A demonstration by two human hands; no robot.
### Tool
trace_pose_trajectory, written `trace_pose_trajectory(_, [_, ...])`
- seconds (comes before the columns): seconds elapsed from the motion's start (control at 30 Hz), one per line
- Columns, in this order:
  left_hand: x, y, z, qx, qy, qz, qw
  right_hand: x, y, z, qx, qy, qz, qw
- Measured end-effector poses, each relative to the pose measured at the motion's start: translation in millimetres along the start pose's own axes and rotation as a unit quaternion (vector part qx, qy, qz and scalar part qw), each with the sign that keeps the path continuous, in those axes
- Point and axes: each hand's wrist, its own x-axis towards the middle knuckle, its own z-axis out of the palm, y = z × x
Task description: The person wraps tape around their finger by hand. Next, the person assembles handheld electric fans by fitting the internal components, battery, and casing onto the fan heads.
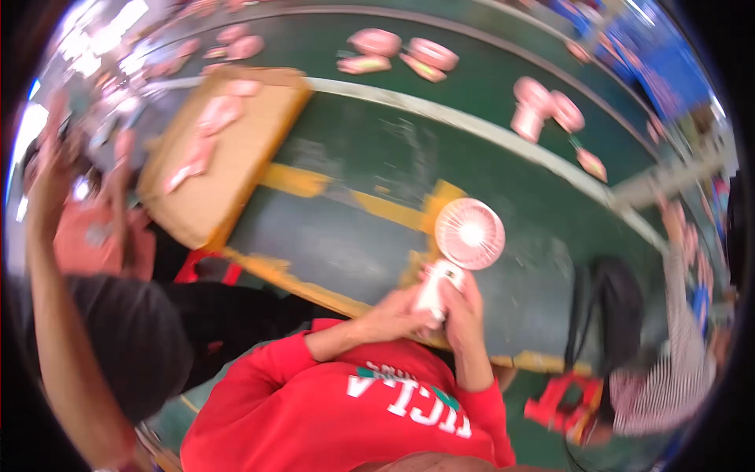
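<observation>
A small pink handheld fan (469,234) with a round slatted cage and a pale handle is held up in front of my chest, over the near edge of the workbench (338,228). My left hand (399,315) closes round the lower end of the handle. Higher on the same handle, my right hand (462,305) grips it from the right, its thumb lying on the front. A small dark spot shows on the handle above the thumb. Whether the blades turn cannot be made out.
A shallow cardboard box (236,141) with pink parts lies at left on the bench. Pink fan parts (373,47) sit along the line beyond the pale rail (393,101). A black bag (617,311) hangs at right near a co-worker's striped sleeve (664,393). Another person (110,338) works at left.
</observation>
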Motion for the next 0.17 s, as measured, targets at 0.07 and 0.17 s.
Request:
trace_pose_trajectory(0.07, [4.5, 2.1, 2.0, -0.005, 0.002, 0.035, 0.999, 0.3, 1.8, -0.2, 0.002, 0.025, -0.022, 0.999])
trace_pose_trajectory(0.17, [2.7, 0.4, -9.4, -0.015, -0.007, 0.082, 0.997, 7.7, 7.5, -6.8, -0.006, -0.007, -0.043, 0.999])
